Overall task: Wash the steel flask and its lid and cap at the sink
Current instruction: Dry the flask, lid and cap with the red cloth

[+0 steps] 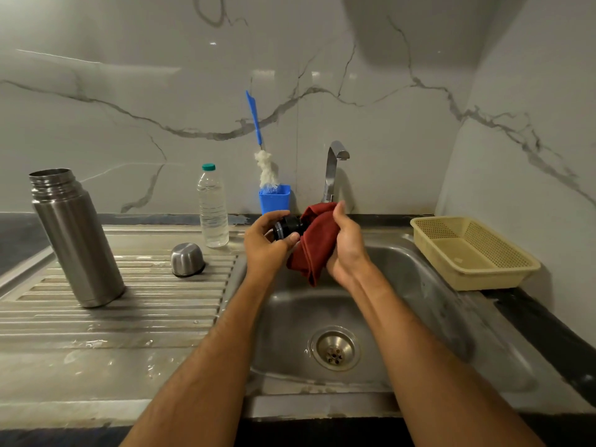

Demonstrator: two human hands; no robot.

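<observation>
While our left hand [267, 243] grips the black lid [288, 226], axis pointing rightward, our right hand [346, 243] presses the red cloth [317, 243] against it.

- Left hand [266, 245] is gripping the black lid [288, 226] over the sink [419, 285].
- Right hand [346, 243] is holding a red cloth [317, 241] against the lid.
- Flask [75, 237] is standing open, far left on the drainboard [113, 317]; cap [187, 259] is lying mouth-down right of it.

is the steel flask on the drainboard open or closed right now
Open. The steel flask stands upright with its threaded mouth bare; its steel cap sits upside down beside it, apart, on the drainboard.
</observation>
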